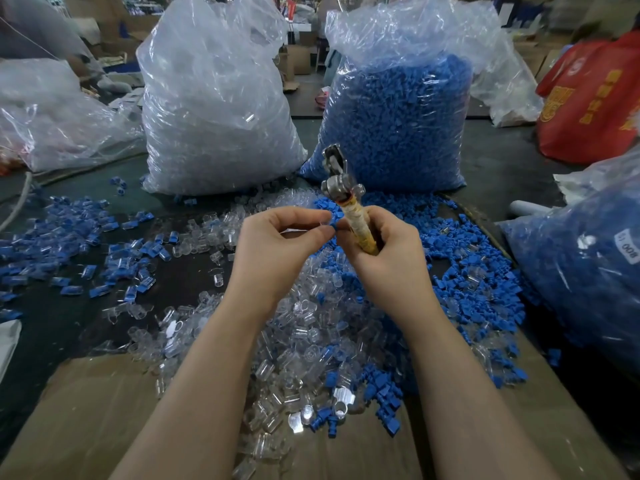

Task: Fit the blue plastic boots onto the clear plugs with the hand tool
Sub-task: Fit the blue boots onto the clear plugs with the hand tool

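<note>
Above the middle of the table (498,174), we found the left hand (277,247) pinching a blue boot (333,221) by thumb and forefinger, right against the right hand (384,251), which gripped the hand tool (341,188) by its taped handle, metal head upright. Whether a clear plug sat in the pinch we could not tell. Loose clear plugs (304,320) and blue boots (464,271) lay heaped below. We judged the main risks: the small boot slipping from so slight a pinch, or seating crooked if the tool head met it off-line.
</note>
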A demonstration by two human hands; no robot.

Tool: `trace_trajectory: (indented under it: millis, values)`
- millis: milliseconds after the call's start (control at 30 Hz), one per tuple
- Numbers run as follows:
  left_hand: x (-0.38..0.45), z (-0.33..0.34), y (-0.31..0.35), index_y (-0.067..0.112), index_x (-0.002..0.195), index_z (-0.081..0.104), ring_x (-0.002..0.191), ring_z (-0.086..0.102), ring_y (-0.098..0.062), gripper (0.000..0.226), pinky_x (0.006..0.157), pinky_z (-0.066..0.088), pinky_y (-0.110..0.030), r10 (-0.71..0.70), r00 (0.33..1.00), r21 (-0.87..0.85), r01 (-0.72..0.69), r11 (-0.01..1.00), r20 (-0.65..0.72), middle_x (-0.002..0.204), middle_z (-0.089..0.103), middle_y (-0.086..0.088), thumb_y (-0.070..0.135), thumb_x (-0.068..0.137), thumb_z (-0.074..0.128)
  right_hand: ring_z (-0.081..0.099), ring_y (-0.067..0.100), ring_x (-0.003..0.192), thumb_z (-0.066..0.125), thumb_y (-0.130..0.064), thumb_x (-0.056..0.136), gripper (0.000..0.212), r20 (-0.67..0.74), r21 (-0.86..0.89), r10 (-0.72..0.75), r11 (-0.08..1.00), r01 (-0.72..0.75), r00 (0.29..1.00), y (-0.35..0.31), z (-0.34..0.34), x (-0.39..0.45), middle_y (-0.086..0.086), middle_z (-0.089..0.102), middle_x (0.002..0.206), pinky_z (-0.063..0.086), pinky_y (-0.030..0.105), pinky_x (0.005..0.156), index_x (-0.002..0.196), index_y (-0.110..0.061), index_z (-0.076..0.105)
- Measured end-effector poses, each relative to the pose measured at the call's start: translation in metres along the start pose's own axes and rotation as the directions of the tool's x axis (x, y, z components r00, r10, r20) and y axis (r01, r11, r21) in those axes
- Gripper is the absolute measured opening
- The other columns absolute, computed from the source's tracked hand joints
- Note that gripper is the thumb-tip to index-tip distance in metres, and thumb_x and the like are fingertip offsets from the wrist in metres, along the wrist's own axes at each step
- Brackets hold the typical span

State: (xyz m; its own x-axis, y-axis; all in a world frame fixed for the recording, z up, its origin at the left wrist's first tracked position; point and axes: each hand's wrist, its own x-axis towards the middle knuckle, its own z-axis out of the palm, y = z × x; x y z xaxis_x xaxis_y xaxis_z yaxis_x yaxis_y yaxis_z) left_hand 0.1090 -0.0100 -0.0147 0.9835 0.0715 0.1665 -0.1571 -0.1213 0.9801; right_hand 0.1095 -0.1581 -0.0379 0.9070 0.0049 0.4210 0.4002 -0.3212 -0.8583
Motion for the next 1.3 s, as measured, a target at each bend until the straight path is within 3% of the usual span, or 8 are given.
trace_trajectory:
  millis: [200, 367, 500, 567, 833, 1033, 1200, 1300]
  values:
    - [0.002, -0.002, -0.002, 0.022, 0.085, 0.077, 0.08, 0.073, -0.011, 0.017, 0.075, 0.057, -0.023, 0.0, 1.0, -0.009, 0.0, 1.0, 0.014, 0.083, 0.077, 0.005, 0.006, 0.079, 0.078, 0.044, 0.003, 0.054, 0.069, -0.014, 0.091, 0.009, 0.019, -0.059, -0.029, 0.998, 0.03, 0.999, 0.0, -0.001, -0.001, -0.016, 0.053, 0.061, 0.033, 0.014, 0.053, 0.085, -0.019, 0.064]
    - [0.002, -0.002, -0.003, 0.021, 0.085, 0.077, 0.078, 0.071, -0.01, 0.018, 0.078, 0.058, -0.026, 0.002, 1.0, -0.083, -0.003, 0.997, -0.019, 0.081, 0.076, 0.003, 0.004, 0.079, 0.078, 0.056, 0.02, 0.067, 0.067, -0.019, 0.092, 0.004, 0.077, 0.032, 0.09, 0.995, -0.092, 0.993, -0.001, -0.005, 0.001, 0.002, 0.066, 0.08, 0.047, 0.03, 0.06, 0.095, -0.016, 0.066]
    - [0.004, -0.004, -0.002, 0.013, 0.092, 0.073, 0.079, 0.068, -0.012, 0.017, 0.078, 0.058, -0.025, 0.014, 0.997, -0.179, -0.027, 0.983, -0.072, 0.083, 0.074, -0.003, 0.002, 0.08, 0.076, 0.056, 0.006, 0.069, 0.067, -0.014, 0.091, 0.008, 0.206, 0.037, 0.21, 0.974, -0.222, 0.956, 0.006, -0.017, 0.001, -0.003, 0.062, 0.081, 0.047, 0.014, 0.063, 0.097, -0.018, 0.064]
    - [0.005, -0.005, -0.001, 0.011, 0.092, 0.07, 0.079, 0.067, -0.013, 0.017, 0.075, 0.057, -0.024, 0.019, 0.996, -0.225, -0.039, 0.974, -0.09, 0.085, 0.072, -0.007, -0.001, 0.081, 0.074, 0.055, 0.006, 0.069, 0.068, -0.012, 0.09, 0.011, 0.254, 0.027, 0.24, 0.967, -0.254, 0.937, 0.009, -0.02, 0.001, -0.004, 0.06, 0.08, 0.046, 0.015, 0.065, 0.1, -0.014, 0.063]
    - [0.005, -0.008, 0.0, 0.013, 0.088, 0.069, 0.079, 0.067, -0.014, 0.02, 0.078, 0.057, -0.026, 0.074, 0.99, -0.206, -0.099, 0.974, -0.124, 0.083, 0.071, -0.003, -0.005, 0.081, 0.073, 0.049, 0.021, 0.074, 0.069, -0.02, 0.087, 0.024, 0.318, -0.091, 0.253, 0.968, -0.236, 0.914, 0.008, -0.024, 0.0, 0.025, 0.057, 0.097, 0.041, 0.036, 0.071, 0.103, -0.006, 0.058]
    - [0.005, -0.009, -0.001, 0.014, 0.089, 0.069, 0.077, 0.066, -0.006, 0.023, 0.074, 0.055, -0.021, 0.113, 0.987, -0.148, -0.129, 0.981, -0.116, 0.079, 0.072, 0.006, -0.006, 0.08, 0.073, 0.047, 0.021, 0.072, 0.069, -0.015, 0.089, 0.023, 0.348, -0.125, 0.253, 0.967, -0.223, 0.903, 0.008, -0.024, 0.0, 0.025, 0.055, 0.097, 0.038, 0.035, 0.068, 0.105, -0.005, 0.057]
    - [0.005, -0.01, -0.001, 0.016, 0.089, 0.069, 0.077, 0.068, -0.005, 0.025, 0.074, 0.056, -0.021, 0.117, 0.987, -0.139, -0.132, 0.981, -0.112, 0.079, 0.073, 0.006, -0.007, 0.08, 0.073, 0.051, 0.04, 0.082, 0.067, -0.014, 0.09, 0.022, 0.359, -0.155, 0.244, 0.967, -0.2, 0.901, 0.011, -0.023, -0.001, 0.023, 0.056, 0.1, 0.041, 0.037, 0.072, 0.106, -0.006, 0.055]
    - [0.005, -0.01, -0.002, 0.016, 0.089, 0.068, 0.078, 0.068, -0.006, 0.025, 0.074, 0.056, -0.022, 0.12, 0.987, -0.152, -0.135, 0.979, -0.104, 0.079, 0.074, 0.006, -0.008, 0.08, 0.072, 0.047, 0.027, 0.072, 0.066, -0.014, 0.09, 0.02, 0.361, -0.176, 0.242, 0.966, -0.189, 0.901, 0.01, -0.023, -0.001, 0.02, 0.056, 0.095, 0.039, 0.036, 0.068, 0.105, -0.008, 0.054]
